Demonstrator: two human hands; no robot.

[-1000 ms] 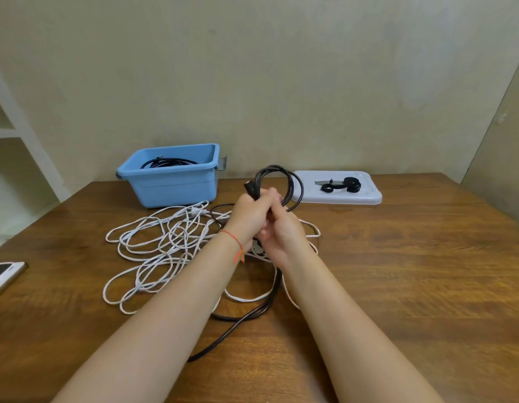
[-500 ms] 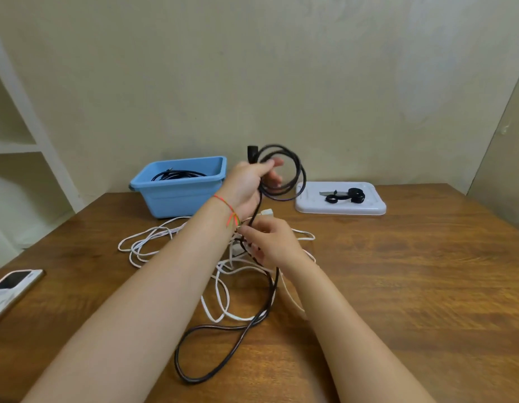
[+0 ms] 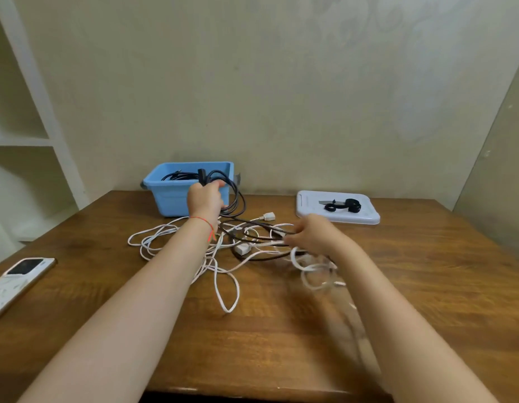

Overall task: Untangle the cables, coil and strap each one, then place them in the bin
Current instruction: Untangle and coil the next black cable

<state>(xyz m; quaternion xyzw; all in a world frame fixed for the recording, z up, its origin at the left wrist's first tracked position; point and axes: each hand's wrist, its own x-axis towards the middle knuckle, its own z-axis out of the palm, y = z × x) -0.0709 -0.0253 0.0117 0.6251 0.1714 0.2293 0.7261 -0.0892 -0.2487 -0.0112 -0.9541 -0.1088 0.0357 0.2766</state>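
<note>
My left hand (image 3: 205,200) grips a small coil of the black cable (image 3: 234,199), held up in front of the blue bin (image 3: 171,199). The rest of that black cable runs down and right to my right hand (image 3: 312,235), which pinches it low over the table. A white cable (image 3: 171,237) lies tangled in loose loops across the table, partly under the black one; some white loops by my right wrist are blurred. The bin holds another black cable (image 3: 176,176).
A white tray (image 3: 366,218) with black straps (image 3: 344,205) sits at the back right. A phone (image 3: 18,279) lies at the table's left edge. White shelves stand to the left, a wall behind, and the wooden table's front edge is near me.
My left hand moved left with the coil, up in front of the bin. My right hand swept right along the black cable, dragging white loops with it.
</note>
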